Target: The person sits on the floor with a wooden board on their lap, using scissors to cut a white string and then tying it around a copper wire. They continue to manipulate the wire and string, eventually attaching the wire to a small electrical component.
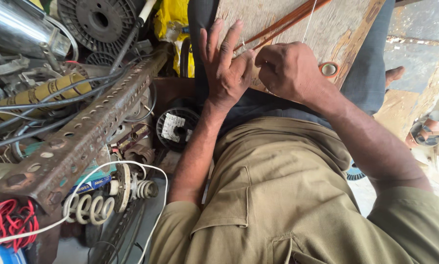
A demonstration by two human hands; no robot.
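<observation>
While the left hand [225, 63] lies open on the wooden board [273, 19], the right hand [287, 68] pinches copper wires [283, 23] near its edge.

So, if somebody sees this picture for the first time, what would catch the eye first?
Probably the two bare hands at top centre: the left hand lies flat, fingers spread, on a worn wooden board, while the right hand pinches thin copper-coloured wire strands. Next, the long rusty perforated metal angle bar crosses the cluttered left side.
</observation>
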